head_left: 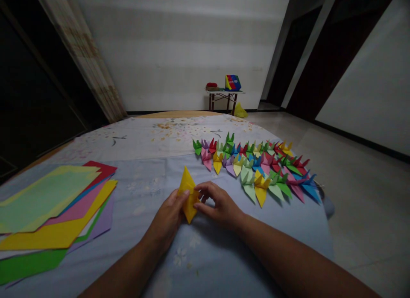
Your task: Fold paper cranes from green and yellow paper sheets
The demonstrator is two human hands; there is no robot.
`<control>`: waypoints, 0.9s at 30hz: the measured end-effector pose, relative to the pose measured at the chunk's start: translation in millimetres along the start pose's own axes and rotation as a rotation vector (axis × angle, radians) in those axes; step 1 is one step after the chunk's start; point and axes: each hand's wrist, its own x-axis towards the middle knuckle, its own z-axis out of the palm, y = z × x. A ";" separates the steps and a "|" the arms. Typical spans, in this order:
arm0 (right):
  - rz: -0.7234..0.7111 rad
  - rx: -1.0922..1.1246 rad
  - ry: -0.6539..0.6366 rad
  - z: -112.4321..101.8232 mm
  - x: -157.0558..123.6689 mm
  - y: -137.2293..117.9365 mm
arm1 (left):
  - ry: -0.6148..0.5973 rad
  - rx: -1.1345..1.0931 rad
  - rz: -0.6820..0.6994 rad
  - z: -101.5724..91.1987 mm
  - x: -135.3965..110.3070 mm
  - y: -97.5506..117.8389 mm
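A half-folded yellow paper [187,191], diamond-shaped with a pointed top, lies on the pale blue bedsheet [144,191] in front of me. My left hand [168,219] pinches its left edge with thumb and fingers. My right hand [216,204] presses and pinches its right side, fingers curled onto the fold. Both hands are closed on the same paper.
Several rows of finished coloured paper cranes [259,170] lie to the right. A fanned stack of coloured paper sheets [54,208] lies at the left. A small table [224,95] with a colourful bag stands by the far wall. Bare tiled floor is on the right.
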 end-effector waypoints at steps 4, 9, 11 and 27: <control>0.064 0.044 0.017 -1.8 0.7 7.0 | 0.001 0.037 -0.022 -2.9 -0.1 3.8; 0.245 0.112 0.040 -4.5 2.6 24.3 | -0.054 0.034 -0.085 -4.5 0.2 10.3; 0.267 0.095 0.034 -6.2 3.5 28.6 | -0.070 0.035 -0.107 -5.6 0.8 12.0; -0.108 -0.303 -0.146 -21.3 4.4 27.3 | 0.014 -0.053 -0.058 -12.0 5.9 14.5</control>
